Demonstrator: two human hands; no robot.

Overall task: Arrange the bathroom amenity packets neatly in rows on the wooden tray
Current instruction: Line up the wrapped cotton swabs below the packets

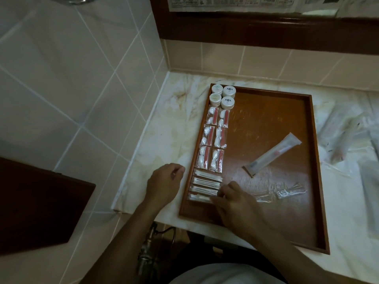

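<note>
The wooden tray lies on a marble counter. Along its left side stand several round white jars, then two columns of red-and-white packets, then a stack of cotton swab packets. My right hand lies on the tray with its fingertips on the nearest swab packets. My left hand hovers over the counter just outside the tray's left rim, fingers loosely curled, holding nothing. A long clear toothbrush packet lies diagonally mid-tray. A crumpled clear packet sits right of my right hand.
More clear packets lie blurred on the counter right of the tray. Tiled walls meet at the corner behind. A dark wooden mirror frame hangs above. A dark wooden panel is at lower left; pipes run under the counter.
</note>
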